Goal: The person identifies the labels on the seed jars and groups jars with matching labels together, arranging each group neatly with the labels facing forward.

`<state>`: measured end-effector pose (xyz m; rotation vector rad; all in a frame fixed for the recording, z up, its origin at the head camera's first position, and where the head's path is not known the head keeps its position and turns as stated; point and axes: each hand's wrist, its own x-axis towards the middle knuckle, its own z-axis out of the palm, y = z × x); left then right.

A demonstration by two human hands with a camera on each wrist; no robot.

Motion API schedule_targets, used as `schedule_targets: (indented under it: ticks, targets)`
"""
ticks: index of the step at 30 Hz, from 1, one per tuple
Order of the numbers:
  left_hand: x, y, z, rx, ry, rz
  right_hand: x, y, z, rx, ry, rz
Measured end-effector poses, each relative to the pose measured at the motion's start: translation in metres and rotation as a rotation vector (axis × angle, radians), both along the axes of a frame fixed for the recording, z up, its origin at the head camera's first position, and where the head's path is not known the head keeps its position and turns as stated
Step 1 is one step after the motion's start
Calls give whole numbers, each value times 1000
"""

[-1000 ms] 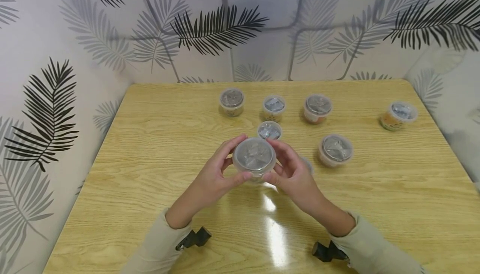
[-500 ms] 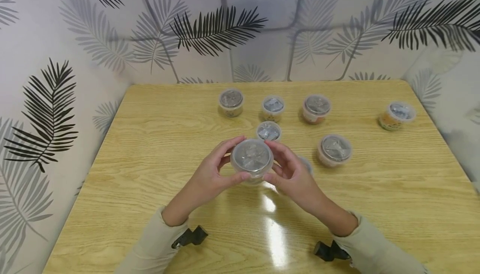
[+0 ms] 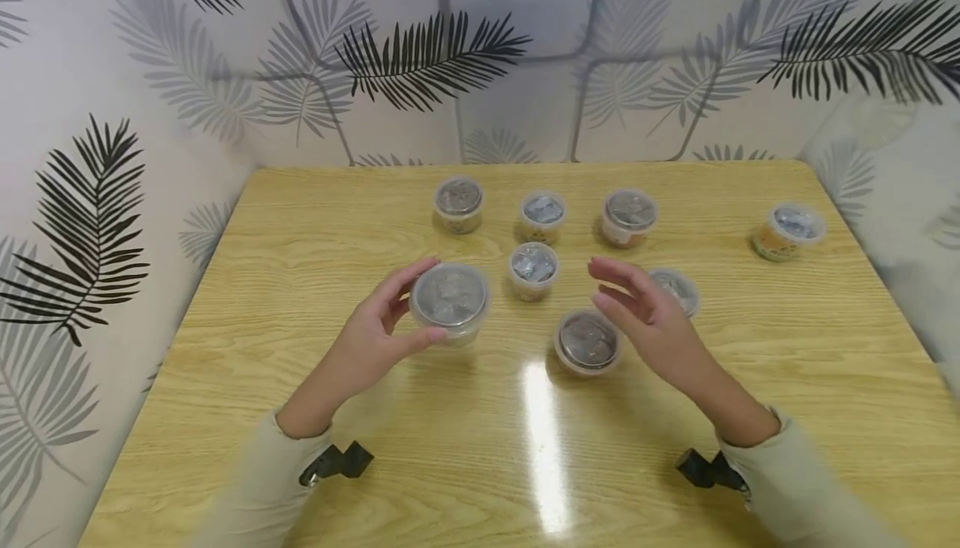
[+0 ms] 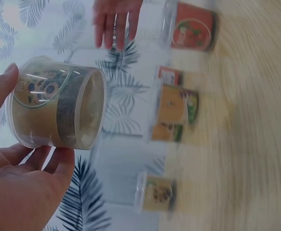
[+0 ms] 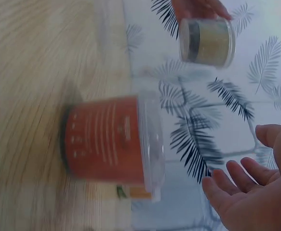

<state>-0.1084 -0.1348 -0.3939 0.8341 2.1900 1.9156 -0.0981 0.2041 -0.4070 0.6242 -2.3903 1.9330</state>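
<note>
My left hand (image 3: 375, 336) grips a clear lidded plastic tub (image 3: 452, 296), thumb on the near side and fingers round the far side, raised over the table. In the left wrist view this tub (image 4: 44, 106) lies sideways to the camera and shows a tan label and a dark band. My right hand (image 3: 656, 331) holds nothing; its fingers are spread and slightly bent in the air. Just left of it, a lidded tub (image 3: 587, 344) stands on the table, and the right wrist view shows its red label (image 5: 106, 139), blurred.
More lidded tubs stand on the wooden table (image 3: 300, 248): one in the middle (image 3: 533, 269), one partly behind my right hand (image 3: 681, 288), several along the back such as the leftmost tub (image 3: 459, 205), and an orange-labelled tub (image 3: 787, 233) at far right. Leaf-patterned cloth (image 3: 517, 98) hangs behind.
Both hands were on the tub together. The right hand has let go and moved right, uncovering the red-labelled tub. The left hand has carried its tub to the left.
</note>
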Motion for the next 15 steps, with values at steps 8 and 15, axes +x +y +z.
schedule_targets:
  ticks: [8, 15]
  targets:
    - [-19, -47, -8, -2, -112, 50, -11, 55, -7, 465, 119, -218]
    - [-40, -88, -25, 4, -203, 83, -15, 78, -18, 658, 32, -169]
